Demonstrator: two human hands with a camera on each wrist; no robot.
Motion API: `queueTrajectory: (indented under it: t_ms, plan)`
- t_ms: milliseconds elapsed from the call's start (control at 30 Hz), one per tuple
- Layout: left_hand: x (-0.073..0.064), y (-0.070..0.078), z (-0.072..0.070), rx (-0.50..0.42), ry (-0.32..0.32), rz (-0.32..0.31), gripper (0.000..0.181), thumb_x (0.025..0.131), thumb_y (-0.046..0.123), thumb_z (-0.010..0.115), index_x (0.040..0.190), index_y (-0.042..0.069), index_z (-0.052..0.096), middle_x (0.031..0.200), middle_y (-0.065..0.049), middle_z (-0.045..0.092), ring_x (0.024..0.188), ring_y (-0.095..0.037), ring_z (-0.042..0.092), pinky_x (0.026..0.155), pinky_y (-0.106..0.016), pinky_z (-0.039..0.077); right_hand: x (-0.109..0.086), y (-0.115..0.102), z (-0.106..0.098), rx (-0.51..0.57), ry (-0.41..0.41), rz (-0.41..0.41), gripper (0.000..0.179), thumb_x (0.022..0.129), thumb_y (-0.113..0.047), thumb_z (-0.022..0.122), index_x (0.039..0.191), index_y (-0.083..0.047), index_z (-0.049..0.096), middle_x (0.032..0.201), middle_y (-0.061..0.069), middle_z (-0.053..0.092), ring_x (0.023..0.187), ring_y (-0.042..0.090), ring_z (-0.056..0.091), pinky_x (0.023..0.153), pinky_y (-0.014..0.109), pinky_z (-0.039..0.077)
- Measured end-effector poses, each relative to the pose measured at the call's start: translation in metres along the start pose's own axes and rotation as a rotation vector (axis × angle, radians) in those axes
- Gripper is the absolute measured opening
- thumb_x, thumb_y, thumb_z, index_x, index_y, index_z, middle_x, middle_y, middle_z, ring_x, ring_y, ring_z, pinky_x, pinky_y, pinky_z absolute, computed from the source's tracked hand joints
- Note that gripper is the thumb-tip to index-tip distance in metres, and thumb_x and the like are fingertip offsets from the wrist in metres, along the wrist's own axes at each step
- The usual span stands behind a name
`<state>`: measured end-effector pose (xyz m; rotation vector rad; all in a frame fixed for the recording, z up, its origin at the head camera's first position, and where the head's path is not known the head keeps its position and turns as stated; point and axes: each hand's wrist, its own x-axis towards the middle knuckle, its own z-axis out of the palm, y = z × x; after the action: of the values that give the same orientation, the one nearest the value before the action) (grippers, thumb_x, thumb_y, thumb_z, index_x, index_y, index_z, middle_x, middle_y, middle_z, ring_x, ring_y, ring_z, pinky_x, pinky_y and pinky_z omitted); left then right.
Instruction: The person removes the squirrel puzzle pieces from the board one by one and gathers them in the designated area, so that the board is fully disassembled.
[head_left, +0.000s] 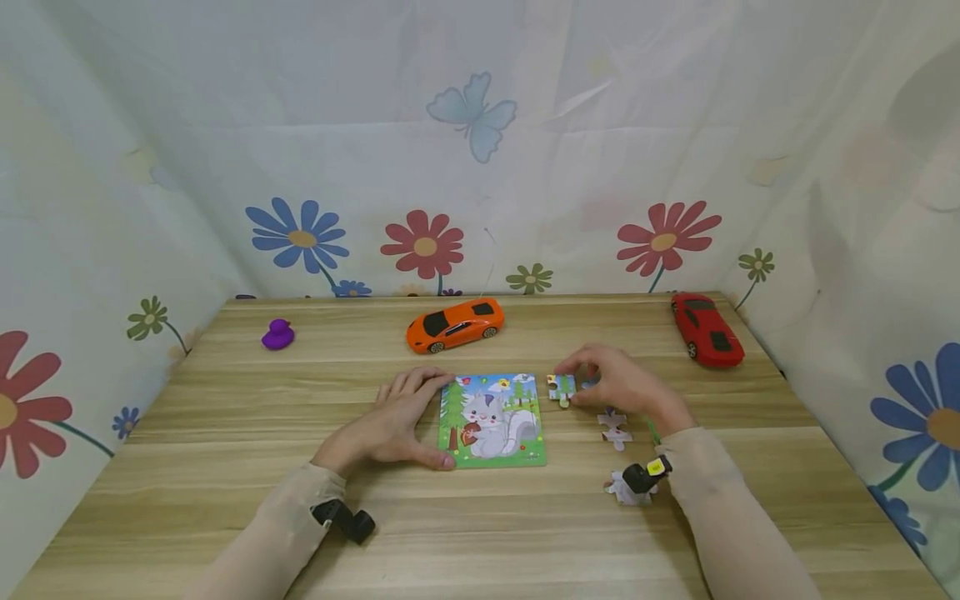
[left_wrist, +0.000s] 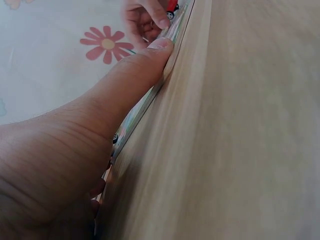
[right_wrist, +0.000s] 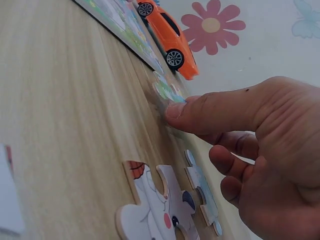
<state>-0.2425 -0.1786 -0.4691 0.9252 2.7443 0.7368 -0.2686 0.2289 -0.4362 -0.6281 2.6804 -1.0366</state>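
Note:
A square puzzle board (head_left: 495, 425) printed with a grey squirrel lies flat on the table. My left hand (head_left: 397, 421) rests along its left side, thumb at the near corner and index finger at the far corner. Just right of the board, my right hand (head_left: 618, 383) pinches a jigsaw piece (head_left: 561, 388) with green and blue print between thumb and index finger. In the right wrist view, a white piece with the squirrel's face (right_wrist: 160, 200) and a pale blue piece (right_wrist: 202, 190) lie below that hand, untouched. Another piece (head_left: 630, 492) is partly hidden by the wrist camera.
An orange toy car (head_left: 456, 325) stands behind the board, and a red toy car (head_left: 707, 331) at the back right. At the back left sits a purple rubber duck (head_left: 278, 334). A flowered curtain (head_left: 472, 192) closes off the table's far edge and both sides.

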Motion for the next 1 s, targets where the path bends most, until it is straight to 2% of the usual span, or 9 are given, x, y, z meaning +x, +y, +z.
queueTrajectory:
  t_ms: [1000]
  plan:
    - [-0.0004, -0.0005, 0.0006, 0.004, 0.005, 0.003, 0.134, 0.073, 0.079, 0.092, 0.175, 0.014, 0.034, 0.176, -0.013, 0.030, 0.156, -0.040, 0.029, 0.117, -0.063, 0.029, 0.0002, -0.0001, 0.0032, -0.019, -0.027, 0.010, 0.040, 0.098, -0.007, 0.086, 0.137, -0.009, 0.077, 0.137, 0.011, 0.069, 0.112, 0.029, 0.057, 0.100, 0.045, 0.049]
